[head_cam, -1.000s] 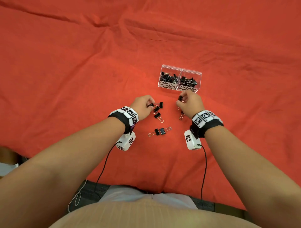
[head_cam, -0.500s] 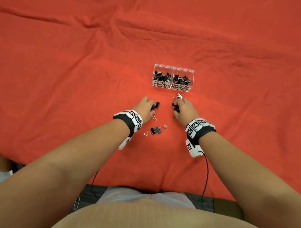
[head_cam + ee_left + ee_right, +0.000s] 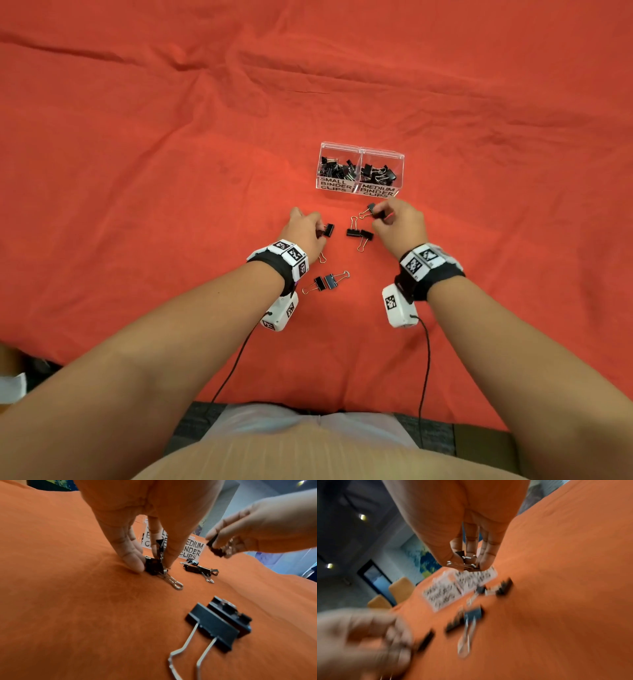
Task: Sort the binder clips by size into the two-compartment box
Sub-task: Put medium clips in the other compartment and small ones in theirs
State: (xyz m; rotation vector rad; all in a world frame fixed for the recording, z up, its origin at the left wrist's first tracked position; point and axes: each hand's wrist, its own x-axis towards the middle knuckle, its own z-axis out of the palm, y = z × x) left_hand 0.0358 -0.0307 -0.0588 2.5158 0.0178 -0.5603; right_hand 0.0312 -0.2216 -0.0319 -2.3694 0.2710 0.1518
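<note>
A clear two-compartment box (image 3: 359,150) stands on the red cloth, labelled SMALL and MEDIUM BINDER CLIPS, with several black clips in each side. My left hand (image 3: 306,233) pinches black binder clips (image 3: 154,565) low on the cloth; one of them sticks out at its fingertips (image 3: 328,230). My right hand (image 3: 399,224) holds a black binder clip (image 3: 375,210) just in front of the box, above the cloth (image 3: 467,563). Two loose clips (image 3: 358,234) lie between the hands. Another pair of clips (image 3: 325,282) lies nearer me (image 3: 217,624).
The wrinkled red cloth (image 3: 171,171) covers the whole table. Cables (image 3: 426,359) run from both wrist cameras back to my body. The table's near edge (image 3: 308,407) is by my lap.
My right hand has lifted with a clip toward the box, leaving two clips on the cloth. My left hand stayed low, pinching its clips.
</note>
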